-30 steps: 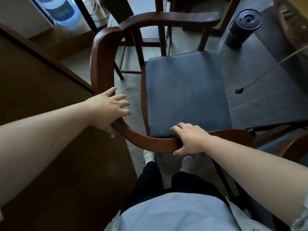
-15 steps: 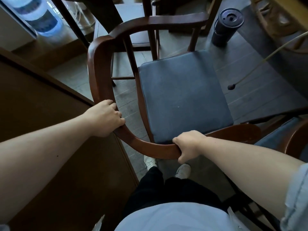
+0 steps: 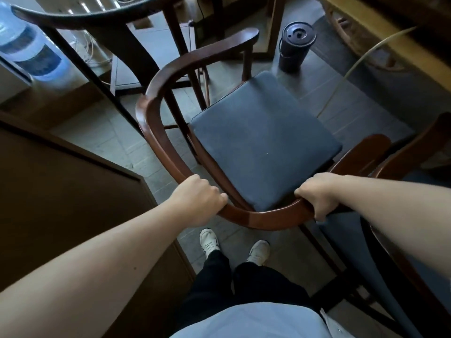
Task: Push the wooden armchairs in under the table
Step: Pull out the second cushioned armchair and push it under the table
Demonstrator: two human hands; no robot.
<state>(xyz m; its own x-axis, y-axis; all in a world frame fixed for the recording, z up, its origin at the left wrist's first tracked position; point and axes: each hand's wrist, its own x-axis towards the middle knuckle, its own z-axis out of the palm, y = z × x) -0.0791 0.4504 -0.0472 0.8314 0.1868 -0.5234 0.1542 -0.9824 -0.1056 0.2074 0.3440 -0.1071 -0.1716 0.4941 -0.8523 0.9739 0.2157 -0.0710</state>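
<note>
A wooden armchair (image 3: 156,132) with a curved dark-brown back rail and a blue seat cushion (image 3: 263,142) stands right in front of me, its seat facing away. My left hand (image 3: 199,202) is closed around the left part of the back rail. My right hand (image 3: 317,193) grips the rail on the right. The dark table (image 3: 97,14) lies ahead at the top left, its edge curving over the chair's far side. A second armchair (image 3: 415,152) with a blue seat stands close on the right, partly out of frame.
A brown cabinet (image 3: 61,191) fills the left side, its corner close to the chair. A dark cylindrical bin (image 3: 296,46) stands on the floor ahead to the right. A water bottle (image 3: 29,50) sits at far left. A pale cable (image 3: 353,67) runs across the floor on the right.
Both hands have closed fully on the back rail. The chair has turned and moved away from the cabinet, toward the table ahead. The view has lifted, showing more of the table and my feet.
</note>
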